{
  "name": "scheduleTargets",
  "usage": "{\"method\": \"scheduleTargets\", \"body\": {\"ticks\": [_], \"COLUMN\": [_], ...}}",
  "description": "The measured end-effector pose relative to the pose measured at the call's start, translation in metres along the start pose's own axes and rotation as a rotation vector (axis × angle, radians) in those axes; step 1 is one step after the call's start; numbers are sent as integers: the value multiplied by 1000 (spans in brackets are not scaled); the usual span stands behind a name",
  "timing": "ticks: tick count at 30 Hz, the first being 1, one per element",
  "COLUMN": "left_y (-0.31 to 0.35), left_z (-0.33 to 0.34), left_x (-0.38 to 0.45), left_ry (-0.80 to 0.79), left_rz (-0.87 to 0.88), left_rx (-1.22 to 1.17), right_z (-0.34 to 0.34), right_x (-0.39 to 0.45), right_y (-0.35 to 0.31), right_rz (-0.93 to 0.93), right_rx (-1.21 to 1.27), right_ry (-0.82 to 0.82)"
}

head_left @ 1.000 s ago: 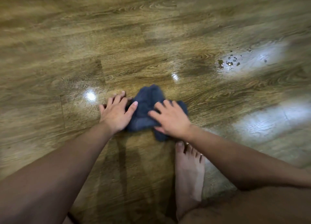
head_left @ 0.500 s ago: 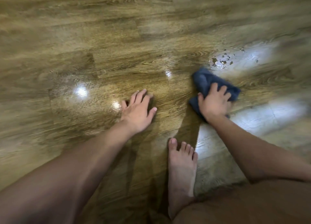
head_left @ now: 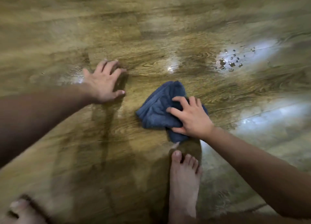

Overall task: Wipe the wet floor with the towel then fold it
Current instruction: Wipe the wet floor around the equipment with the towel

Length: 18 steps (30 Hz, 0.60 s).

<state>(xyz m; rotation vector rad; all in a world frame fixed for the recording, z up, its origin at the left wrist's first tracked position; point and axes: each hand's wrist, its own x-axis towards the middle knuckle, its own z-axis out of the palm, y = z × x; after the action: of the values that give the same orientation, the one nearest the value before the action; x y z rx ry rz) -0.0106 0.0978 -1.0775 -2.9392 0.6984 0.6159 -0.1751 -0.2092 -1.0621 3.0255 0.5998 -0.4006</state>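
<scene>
A bunched dark blue towel [head_left: 159, 109] lies on the glossy wood-pattern floor [head_left: 151, 38] in the middle of the view. My right hand [head_left: 190, 117] presses down on its right side, fingers curled into the cloth and thumb under its near edge. My left hand [head_left: 104, 82] rests flat on the bare floor to the left of the towel, fingers spread, holding nothing. A patch of water drops [head_left: 232, 60] glistens on the floor at the upper right, well apart from the towel.
My bare right foot [head_left: 183, 185] stands just below the towel, toes close to its near corner. The toes of my other foot [head_left: 18, 210] show at the bottom left. Bright light reflections lie on the floor at the right.
My right hand has dragged the towel back from near the water drops toward the middle, close to my foot. My left hand has shifted left and farther out on the floor.
</scene>
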Motion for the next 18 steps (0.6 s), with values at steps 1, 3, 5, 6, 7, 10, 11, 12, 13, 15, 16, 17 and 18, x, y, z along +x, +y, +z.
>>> {"method": "scheduleTargets", "body": {"ticks": [1,3,5,6,7,10,11,12,13,15,16,17,18], "left_y": [-24,-63,-86,-91,-90,-86,-86,-86,-88,-94,-99,-104,-114], "left_z": [-4,-10,-8,-2,6,20,18,14,7,-10,-18,-26,-34], "left_x": [2,-1,-6,-8,-11,-18,-18,-16,-13,-7,-5,-5,-7], "left_ry": [-70,-208,-266,-278,-289,-271,-278,-294,-311,-337,-352,-359,-358], "left_rz": [-65,-228,-363,-398,-413,-423,-429,-430,-426,-380,-341,-296,-247], "left_rx": [29,-41,-212,-281,-323,-335,-330,-311,-278,-201,-182,-174,-172], "right_z": [-1,-4,-10,-14,-17,-33,-38,-43,-47,-51,-51,-51,-52], "right_x": [10,37,74,95,116,186,207,225,239,249,244,235,224], "right_y": [2,5,7,8,10,11,10,8,6,-1,-5,-8,-14], "right_rz": [25,70,97,105,116,209,246,286,324,369,351,308,244], "right_rx": [20,56,62,55,53,71,70,81,104,123,103,74,48], "right_ry": [4,26,57,73,84,86,88,84,80,93,105,109,93]}}
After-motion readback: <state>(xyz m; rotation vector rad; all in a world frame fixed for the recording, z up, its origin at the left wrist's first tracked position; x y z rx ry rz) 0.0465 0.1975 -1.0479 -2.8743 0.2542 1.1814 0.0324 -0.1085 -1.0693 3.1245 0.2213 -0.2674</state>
